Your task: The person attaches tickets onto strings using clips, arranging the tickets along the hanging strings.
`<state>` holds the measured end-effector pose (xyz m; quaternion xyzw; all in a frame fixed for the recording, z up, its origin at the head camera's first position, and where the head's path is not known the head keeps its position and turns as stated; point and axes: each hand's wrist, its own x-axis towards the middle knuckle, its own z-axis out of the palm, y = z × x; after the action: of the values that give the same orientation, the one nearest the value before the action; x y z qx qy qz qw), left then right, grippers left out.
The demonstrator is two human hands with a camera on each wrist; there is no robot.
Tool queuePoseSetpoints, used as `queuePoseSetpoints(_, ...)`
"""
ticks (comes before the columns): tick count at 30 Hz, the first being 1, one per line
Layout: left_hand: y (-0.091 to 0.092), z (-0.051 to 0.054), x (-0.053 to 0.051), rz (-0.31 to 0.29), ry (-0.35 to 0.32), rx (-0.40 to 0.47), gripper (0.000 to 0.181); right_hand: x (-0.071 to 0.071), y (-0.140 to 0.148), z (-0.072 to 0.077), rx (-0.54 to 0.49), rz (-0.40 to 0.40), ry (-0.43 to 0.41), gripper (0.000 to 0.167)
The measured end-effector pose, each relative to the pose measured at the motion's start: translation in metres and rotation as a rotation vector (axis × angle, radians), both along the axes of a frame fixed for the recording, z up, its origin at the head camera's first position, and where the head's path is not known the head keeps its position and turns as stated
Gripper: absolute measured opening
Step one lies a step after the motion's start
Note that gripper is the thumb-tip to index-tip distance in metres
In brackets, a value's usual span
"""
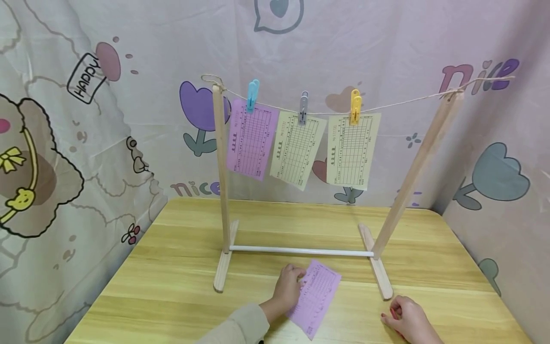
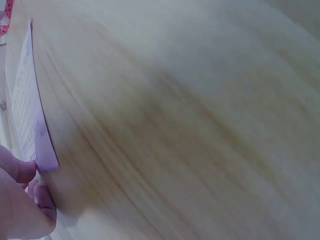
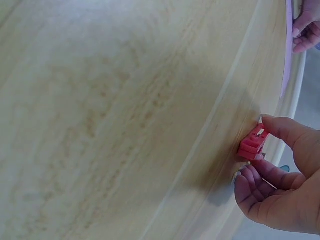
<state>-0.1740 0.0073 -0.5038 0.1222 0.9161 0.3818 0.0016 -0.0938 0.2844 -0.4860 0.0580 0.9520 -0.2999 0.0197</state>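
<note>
My left hand (image 1: pixel 289 288) pinches the left edge of a pink printed slip (image 1: pixel 315 298) low over the table's front. The left wrist view shows the thumb and fingers on the paper's (image 2: pixel 31 112) near end. At the lower right, my right hand (image 1: pixel 410 319) holds a red clothespin, seen better in the right wrist view, where the clothespin (image 3: pixel 253 142) sits between thumb and fingertips. Above, a pink slip (image 1: pixel 252 141) hangs by a blue clothespin (image 1: pixel 252 95), a yellow slip (image 1: pixel 298 148) by a grey one (image 1: pixel 303 107), and another yellow slip (image 1: pixel 353 153) by a yellow one (image 1: pixel 355 106).
A wooden stand has a left post (image 1: pixel 221 167), a leaning right post (image 1: pixel 417 177), feet (image 1: pixel 380 282) and a white crossbar (image 1: pixel 301 250). A sagging string (image 1: pixel 404 102) joins the post tops. The wooden table (image 1: pixel 172 267) meets a printed cloth backdrop (image 1: pixel 301 52).
</note>
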Motion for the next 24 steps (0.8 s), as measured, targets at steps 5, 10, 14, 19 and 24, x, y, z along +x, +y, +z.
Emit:
queuePoseSetpoints(5, -0.001, 0.0, -0.001, -0.015, 0.006, -0.02, 0.031, -0.001, -0.001, 0.0, 0.01, 0.009, 0.004, 0.031)
queuePoseSetpoints(10, 0.0, 0.002, -0.002, -0.021, 0.025, -0.02, 0.038, -0.001, 0.0, 0.0, 0.016, 0.007, -0.002, 0.032)
queuePoseSetpoints(14, 0.001, 0.003, 0.0, 0.008, 0.023, -0.002, 0.026, -0.001, 0.0, -0.001, 0.021, 0.009, -0.01, 0.031)
queuePoseSetpoints(19, 0.006, 0.006, 0.002, 0.064, 0.038, -0.07, 0.036, -0.002, 0.0, 0.0, 0.02, 0.013, -0.01, 0.028)
queuePoseSetpoints(24, 0.012, 0.009, 0.003, 0.131, 0.028, -0.147, 0.036, -0.003, -0.001, 0.0, 0.012, 0.009, -0.017, 0.026)
